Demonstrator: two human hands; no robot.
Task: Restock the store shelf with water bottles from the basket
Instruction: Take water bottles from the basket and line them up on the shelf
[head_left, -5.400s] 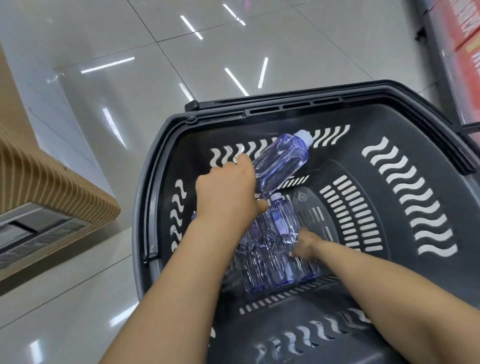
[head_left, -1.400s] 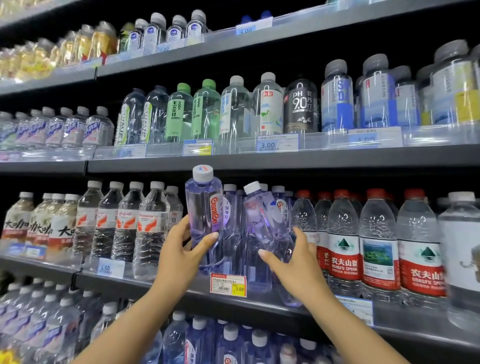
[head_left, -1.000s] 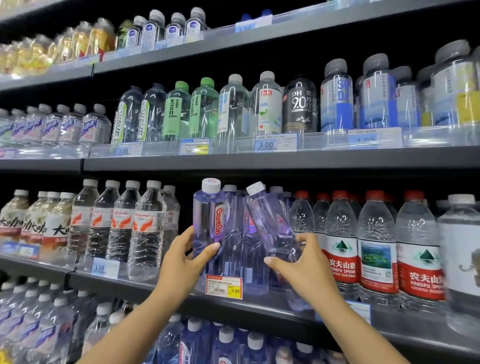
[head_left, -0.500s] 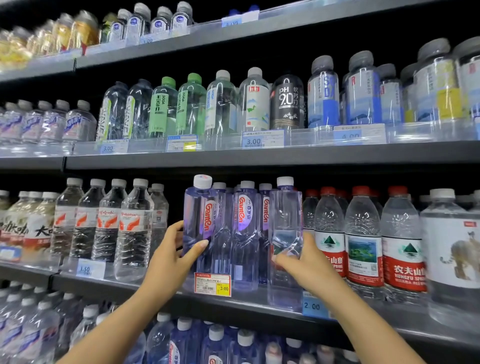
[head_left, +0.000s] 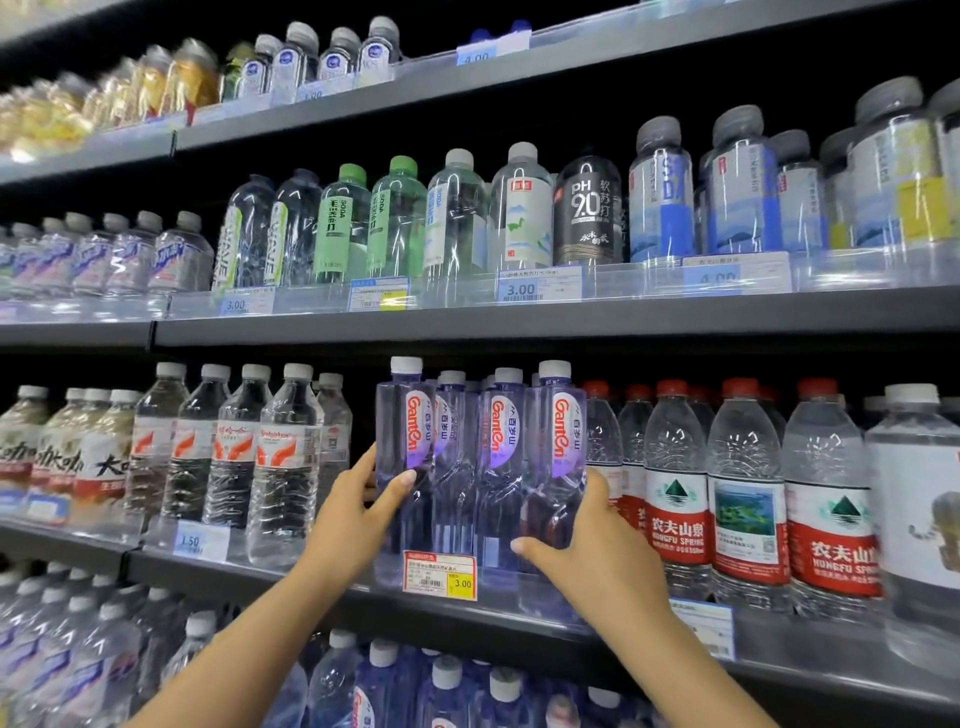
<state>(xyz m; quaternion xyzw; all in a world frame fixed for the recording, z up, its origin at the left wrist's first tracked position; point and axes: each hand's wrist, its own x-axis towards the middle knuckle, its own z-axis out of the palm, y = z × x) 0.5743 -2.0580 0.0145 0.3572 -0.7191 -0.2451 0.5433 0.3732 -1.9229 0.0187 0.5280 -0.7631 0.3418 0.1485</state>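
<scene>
Two hands: both of mine are raised to the middle shelf (head_left: 519, 621), each on a violet water bottle.
Left hand (head_left: 353, 512): my thumb lies across the front of the left violet bottle (head_left: 404, 467) and my fingers curl behind it; I grip it upright, its base on the shelf at the front edge.
Right hand (head_left: 597, 551): my thumb presses the lower front of the right violet bottle (head_left: 555, 457) and my fingers wrap its right side; it stands upright on the same shelf.
Between them: two more violet bottles (head_left: 475, 462) of the same brand stand upright, touching their neighbours, a little further back.
Price tag (head_left: 439, 574): red and yellow, reads 3.00, fixed to the shelf edge below the violet row.
To the right: red-capped bottles (head_left: 675, 488) with red labels, just beside my right hand's bottle.
To the left: clear bottles with white caps (head_left: 283, 467), upright in a row.
Lower shelf: blurred blue-tinted bottles (head_left: 384, 686) beneath my arms.
Upper shelf (head_left: 519, 317): green-capped soda bottles (head_left: 363, 223), a black bottle marked pH 9.0 (head_left: 588, 210), blue-labelled bottles (head_left: 662, 200).
Top shelf: small bottles, blurred.
</scene>
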